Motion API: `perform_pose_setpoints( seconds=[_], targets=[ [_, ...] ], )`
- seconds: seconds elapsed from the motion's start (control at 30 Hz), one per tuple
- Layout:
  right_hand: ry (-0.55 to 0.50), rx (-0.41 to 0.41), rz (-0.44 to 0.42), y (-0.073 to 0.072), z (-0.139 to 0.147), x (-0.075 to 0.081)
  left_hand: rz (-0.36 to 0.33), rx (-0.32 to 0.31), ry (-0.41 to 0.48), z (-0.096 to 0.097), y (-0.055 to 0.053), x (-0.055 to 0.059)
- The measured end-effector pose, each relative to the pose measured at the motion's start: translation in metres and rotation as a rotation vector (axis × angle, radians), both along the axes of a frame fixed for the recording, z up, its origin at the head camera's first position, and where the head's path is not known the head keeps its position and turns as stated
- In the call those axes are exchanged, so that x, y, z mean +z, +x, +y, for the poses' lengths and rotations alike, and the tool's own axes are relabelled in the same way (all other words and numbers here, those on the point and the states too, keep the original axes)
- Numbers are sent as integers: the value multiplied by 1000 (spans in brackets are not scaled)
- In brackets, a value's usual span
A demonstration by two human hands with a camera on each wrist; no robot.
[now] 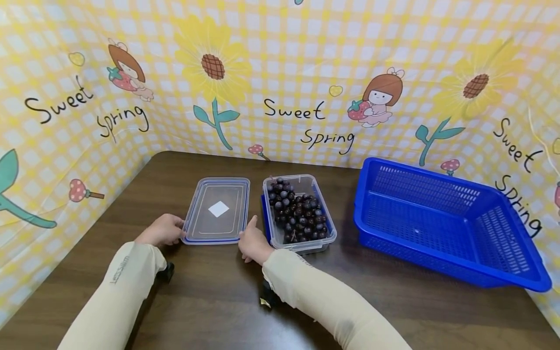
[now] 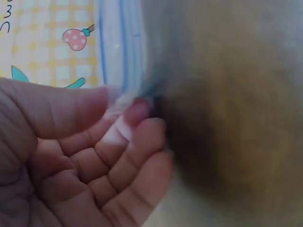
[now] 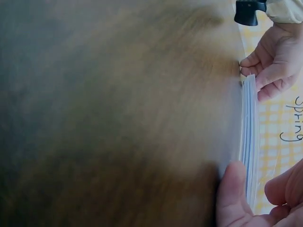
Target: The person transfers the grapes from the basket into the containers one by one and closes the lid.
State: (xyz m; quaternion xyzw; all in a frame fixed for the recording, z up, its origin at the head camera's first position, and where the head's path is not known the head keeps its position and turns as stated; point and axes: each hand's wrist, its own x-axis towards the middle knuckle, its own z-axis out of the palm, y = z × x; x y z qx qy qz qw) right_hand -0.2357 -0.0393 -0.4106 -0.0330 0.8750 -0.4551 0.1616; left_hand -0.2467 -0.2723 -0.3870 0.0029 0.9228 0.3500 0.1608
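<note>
A clear plastic lid (image 1: 227, 221) with a blue seal and a white diamond-shaped label lies flat on the table. My left hand (image 1: 163, 230) pinches its near left corner between thumb and fingertips (image 2: 137, 111). At the near right corner is my right hand (image 1: 253, 243), one finger (image 3: 232, 189) against the lid's edge and another digit raised apart from it. To the right of that hand stands an uncovered clear plastic box (image 1: 330, 231) holding dark grapes (image 1: 302, 214). A blue edge (image 1: 265, 221) shows along the box's left side; what it belongs to is mostly hidden.
A large blue plastic basket (image 1: 415, 253) with perforated walls stands at the right of the brown table (image 1: 210, 301). A patterned yellow-and-white cloth (image 1: 288, 63) hangs behind the table and down both sides.
</note>
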Motion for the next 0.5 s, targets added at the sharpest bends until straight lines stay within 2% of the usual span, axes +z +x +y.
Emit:
perform_pose_setpoints(
  seconds=[0.1,0.3,0.4,0.5],
  targets=[
    [2,-16,-6,-1,-1,-2,-30,18,20,1,-2,2],
    [-40,-41,-25,5,-7,-3,-70,70,185,3,0,13],
    [-140,-68,-27,10,-8,-3,-78,70,241,1,3,23],
    [-311,-93,-45,14,-6,0,-83,67,281,-2,6,33]
  ],
)
